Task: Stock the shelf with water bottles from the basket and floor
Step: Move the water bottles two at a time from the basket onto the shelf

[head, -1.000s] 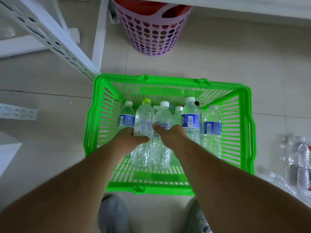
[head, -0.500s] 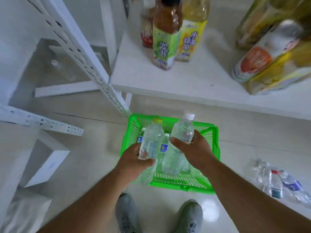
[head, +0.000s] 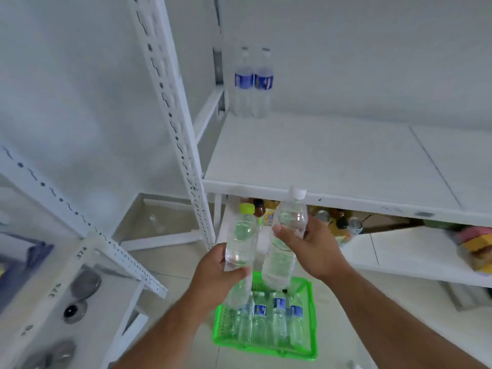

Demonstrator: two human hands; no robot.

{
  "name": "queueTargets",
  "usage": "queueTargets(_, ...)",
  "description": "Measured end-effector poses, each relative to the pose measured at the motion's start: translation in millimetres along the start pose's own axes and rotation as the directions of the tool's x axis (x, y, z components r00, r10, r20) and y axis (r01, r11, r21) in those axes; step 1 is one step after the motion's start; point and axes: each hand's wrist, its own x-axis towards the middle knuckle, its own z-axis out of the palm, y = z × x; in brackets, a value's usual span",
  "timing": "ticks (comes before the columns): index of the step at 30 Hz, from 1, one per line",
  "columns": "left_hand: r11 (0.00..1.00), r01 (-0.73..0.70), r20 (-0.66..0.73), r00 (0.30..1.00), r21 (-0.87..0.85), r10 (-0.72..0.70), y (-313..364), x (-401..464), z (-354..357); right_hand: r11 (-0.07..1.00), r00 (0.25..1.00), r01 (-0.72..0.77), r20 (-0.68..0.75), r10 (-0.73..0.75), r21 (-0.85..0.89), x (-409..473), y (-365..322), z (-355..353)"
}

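My left hand [head: 217, 275] grips a clear water bottle with a yellow-green cap [head: 242, 241], held upright. My right hand [head: 316, 251] grips a clear water bottle with a white cap [head: 286, 235], tilted slightly right, its cap level with the front edge of the white shelf [head: 332, 161]. Both bottles hang in the air above the green basket [head: 311, 342] on the floor, which holds several more blue-labelled bottles [head: 277, 320]. Two blue-labelled water bottles [head: 253, 83] stand at the shelf's back left corner.
A perforated white upright [head: 173, 110] rises just left of the shelf. The lower shelf [head: 399, 251] carries assorted drink bottles and cans [head: 338, 222] and coloured packs at the right. A second white rack [head: 53, 288] with round metal lids stands at left.
Both hands lifted their bottles out of the basket and raised them toward the shelf's front edge. The view tilted up from the floor to the shelf.
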Motion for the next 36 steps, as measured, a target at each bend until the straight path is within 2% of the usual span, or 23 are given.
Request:
queueTargets(7, 0.981, -0.165, -0.033, 0.985, 0.104, 0.169, 100, -33, -38, 0.994, 0.977, 0.102, -0.194, -0.093, 0.04, -27, -116, -45)
queueTargets(13, 0.964, -0.219, -0.078, 0.969, 0.154, 0.232, 150, -18, -47, 0.99, 0.963, 0.132, -0.232, -0.138, -0.044, -13, -171, -74)
queueTargets(21, 0.961, -0.211, -0.17, 0.955, 0.18, 0.242, 195, 51, -31, 0.993, 0.965, 0.114, -0.235, -0.119, -0.031, 67, -171, -98)
queueTargets(31, 0.955, -0.212, -0.24, 0.935, 0.206, 0.26, 214, 177, -10, 0.995, 0.978, 0.096, -0.181, -0.1, -0.032, 209, -145, -109)
queueTargets(36, 0.966, -0.209, -0.281, 0.928, 0.151, 0.245, 220, 240, -10, 0.994, 0.984, 0.093, -0.145, -0.099, -0.051, 272, -143, -94)
